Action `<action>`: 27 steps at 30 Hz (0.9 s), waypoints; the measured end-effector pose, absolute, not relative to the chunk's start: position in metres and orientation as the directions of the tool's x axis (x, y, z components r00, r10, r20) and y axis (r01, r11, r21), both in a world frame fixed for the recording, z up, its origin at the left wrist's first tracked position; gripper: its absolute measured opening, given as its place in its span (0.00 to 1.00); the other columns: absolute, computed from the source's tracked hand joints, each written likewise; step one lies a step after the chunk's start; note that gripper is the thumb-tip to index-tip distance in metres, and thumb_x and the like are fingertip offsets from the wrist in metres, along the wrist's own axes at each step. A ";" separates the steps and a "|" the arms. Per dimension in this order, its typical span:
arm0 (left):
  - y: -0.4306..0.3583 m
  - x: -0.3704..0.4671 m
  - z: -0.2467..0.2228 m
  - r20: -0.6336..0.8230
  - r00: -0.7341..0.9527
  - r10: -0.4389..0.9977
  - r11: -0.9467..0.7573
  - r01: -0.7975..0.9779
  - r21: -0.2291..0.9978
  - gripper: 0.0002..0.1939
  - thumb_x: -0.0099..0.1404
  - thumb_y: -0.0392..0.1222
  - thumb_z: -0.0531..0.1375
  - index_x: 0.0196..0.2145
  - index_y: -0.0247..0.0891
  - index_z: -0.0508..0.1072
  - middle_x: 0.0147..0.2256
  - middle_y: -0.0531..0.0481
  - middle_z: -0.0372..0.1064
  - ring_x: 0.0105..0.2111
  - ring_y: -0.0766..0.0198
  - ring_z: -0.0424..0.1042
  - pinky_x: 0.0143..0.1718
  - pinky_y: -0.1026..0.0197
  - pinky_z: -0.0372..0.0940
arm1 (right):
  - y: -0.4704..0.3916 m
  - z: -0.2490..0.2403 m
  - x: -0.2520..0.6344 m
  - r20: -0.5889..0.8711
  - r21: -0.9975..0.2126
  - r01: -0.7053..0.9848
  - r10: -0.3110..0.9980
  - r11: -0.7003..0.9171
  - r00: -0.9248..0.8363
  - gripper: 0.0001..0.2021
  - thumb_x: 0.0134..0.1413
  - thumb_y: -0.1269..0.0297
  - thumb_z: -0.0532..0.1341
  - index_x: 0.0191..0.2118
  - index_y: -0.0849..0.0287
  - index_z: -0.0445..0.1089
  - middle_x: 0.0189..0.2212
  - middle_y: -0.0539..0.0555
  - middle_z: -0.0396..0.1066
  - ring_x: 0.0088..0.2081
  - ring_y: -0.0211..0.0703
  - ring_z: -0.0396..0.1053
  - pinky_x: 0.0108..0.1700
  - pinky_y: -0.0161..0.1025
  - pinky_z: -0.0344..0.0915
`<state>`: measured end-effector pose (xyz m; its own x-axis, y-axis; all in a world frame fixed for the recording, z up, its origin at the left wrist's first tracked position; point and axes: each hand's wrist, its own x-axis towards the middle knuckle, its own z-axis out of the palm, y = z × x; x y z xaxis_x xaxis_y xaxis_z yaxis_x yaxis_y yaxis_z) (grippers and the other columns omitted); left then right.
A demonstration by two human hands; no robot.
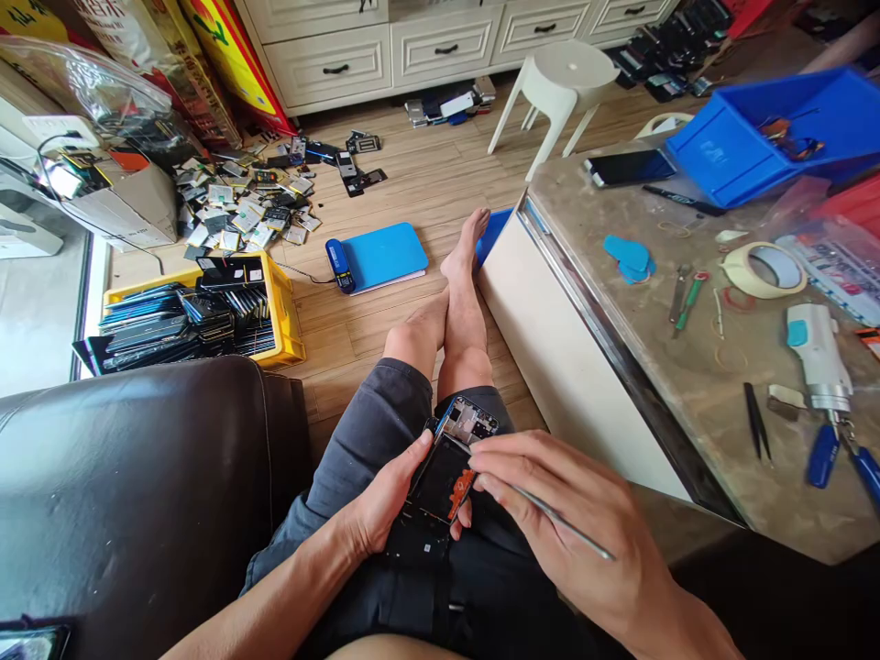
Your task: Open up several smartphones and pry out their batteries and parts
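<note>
Left hand grips the opened phone, long axis running near-left to far-right; right hand, to its right, pinches a metal tool, tip contact unclear.

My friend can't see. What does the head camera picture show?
A seated person's left hand holds an opened phone; the right hand holds a thin metal tool to it. Around them: a filled yellow crate, piled batteries and a cluttered table.
</note>
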<state>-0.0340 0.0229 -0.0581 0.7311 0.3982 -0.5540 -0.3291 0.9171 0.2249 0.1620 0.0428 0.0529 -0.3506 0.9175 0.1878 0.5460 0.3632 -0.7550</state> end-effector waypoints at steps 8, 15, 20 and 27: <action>0.022 -0.034 -0.052 -0.533 0.755 0.382 0.916 -0.233 0.326 0.45 0.67 0.75 0.51 0.47 0.24 0.79 0.29 0.37 0.77 0.25 0.60 0.74 0.31 0.63 0.67 | 0.103 0.005 0.192 -0.335 -0.909 0.345 0.901 -0.233 -0.274 0.20 0.62 0.44 0.64 0.33 0.56 0.80 0.31 0.52 0.78 0.34 0.44 0.74 0.39 0.38 0.69; 0.021 -0.034 -0.049 -0.556 0.746 0.366 0.917 -0.187 0.352 0.46 0.62 0.78 0.54 0.45 0.25 0.80 0.29 0.38 0.76 0.24 0.60 0.73 0.27 0.62 0.66 | 0.106 -0.041 0.194 -0.557 -0.805 -0.057 0.787 -0.590 -0.265 0.22 0.43 0.40 0.76 0.31 0.56 0.80 0.32 0.52 0.77 0.34 0.41 0.72 0.41 0.38 0.69; 0.026 -0.032 -0.050 -0.576 0.737 0.353 0.926 -0.185 0.330 0.46 0.63 0.77 0.54 0.46 0.25 0.81 0.30 0.38 0.77 0.25 0.60 0.74 0.30 0.63 0.68 | 0.097 -0.028 0.195 -0.514 -0.844 -0.068 0.838 -0.532 -0.182 0.22 0.47 0.41 0.75 0.32 0.57 0.80 0.35 0.53 0.77 0.36 0.42 0.73 0.43 0.39 0.71; 0.028 -0.032 -0.052 -0.539 0.766 0.350 0.927 -0.199 0.319 0.47 0.63 0.78 0.52 0.45 0.25 0.81 0.28 0.39 0.76 0.25 0.60 0.75 0.30 0.63 0.68 | 0.084 -0.013 0.199 -0.243 -0.950 0.197 0.970 -0.243 0.028 0.16 0.62 0.46 0.67 0.35 0.55 0.76 0.31 0.51 0.77 0.32 0.41 0.73 0.40 0.38 0.71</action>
<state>-0.0318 0.0280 -0.0521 0.7661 0.3495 -0.5393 -0.1986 0.9269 0.3186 0.1994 0.0840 -0.0126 0.0282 0.9697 -0.2427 0.1971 -0.2434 -0.9497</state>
